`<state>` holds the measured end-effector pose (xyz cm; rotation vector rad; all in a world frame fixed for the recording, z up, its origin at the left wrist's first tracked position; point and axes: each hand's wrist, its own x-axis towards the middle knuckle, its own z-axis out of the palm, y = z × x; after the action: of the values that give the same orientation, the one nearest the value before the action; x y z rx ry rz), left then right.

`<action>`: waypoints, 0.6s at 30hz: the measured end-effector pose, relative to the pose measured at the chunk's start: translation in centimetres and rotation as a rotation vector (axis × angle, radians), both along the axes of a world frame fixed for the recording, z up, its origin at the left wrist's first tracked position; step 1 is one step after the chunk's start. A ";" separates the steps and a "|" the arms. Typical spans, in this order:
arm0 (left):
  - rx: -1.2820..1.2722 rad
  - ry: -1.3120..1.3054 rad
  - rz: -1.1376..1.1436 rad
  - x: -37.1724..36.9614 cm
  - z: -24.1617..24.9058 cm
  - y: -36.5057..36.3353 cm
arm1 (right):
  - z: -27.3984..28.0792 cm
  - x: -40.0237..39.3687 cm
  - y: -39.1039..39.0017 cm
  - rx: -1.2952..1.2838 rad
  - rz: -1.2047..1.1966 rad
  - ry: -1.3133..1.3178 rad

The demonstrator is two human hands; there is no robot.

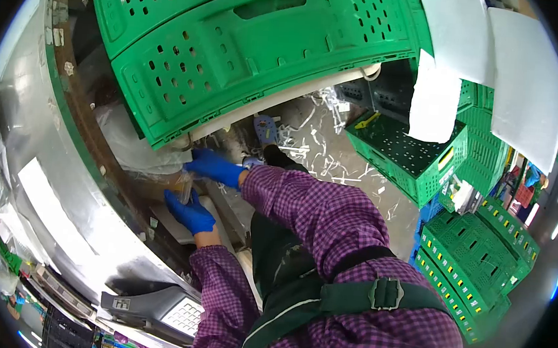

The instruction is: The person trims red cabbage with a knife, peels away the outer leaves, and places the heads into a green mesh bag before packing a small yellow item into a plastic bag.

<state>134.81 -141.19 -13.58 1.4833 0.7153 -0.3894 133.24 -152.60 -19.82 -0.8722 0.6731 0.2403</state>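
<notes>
Both my hands wear blue gloves and are below the large green crate [236,48], beside the metal bench edge. My left hand [191,214] has its thumb and fingers apart around a small clear plastic item [185,187]. Just above it, my right hand [214,169] reaches to the edge of a translucent plastic bag [140,145], its fingertips partly hidden there. What the right fingers hold, if anything, is too small to make out.
A scale with a keypad [182,314] stands on the metal bench [94,219] at lower left. Green crates [473,259] are stacked at right, near another green crate [399,163]. Paper strips litter the floor [333,145]. White sheets [525,81] hang at upper right.
</notes>
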 end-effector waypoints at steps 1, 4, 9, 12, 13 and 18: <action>-0.008 0.008 0.007 -0.4 0.4 -0.1 | 1.6 0.5 0.1 -0.008 0.007 0.008; -0.049 0.098 0.133 -1.9 0.8 0.7 | 3.4 2.6 2.2 -0.974 0.132 -0.161; -0.454 0.335 0.271 -3.2 1.2 2.5 | 3.0 9.3 5.9 -0.971 0.136 -0.145; -0.345 0.312 0.293 -3.5 2.4 0.9 | 6.2 15.8 4.9 0.204 -0.465 0.119; -0.294 0.308 0.294 -3.2 2.6 0.8 | 6.5 17.8 4.4 0.366 -0.509 0.119; -0.437 0.302 0.039 -6.5 0.9 2.0 | 4.9 24.6 0.1 0.636 -0.342 -0.089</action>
<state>128.33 -139.17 -12.64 1.0063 0.8334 -0.7017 157.85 -152.47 -14.93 -0.1531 0.5997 0.0940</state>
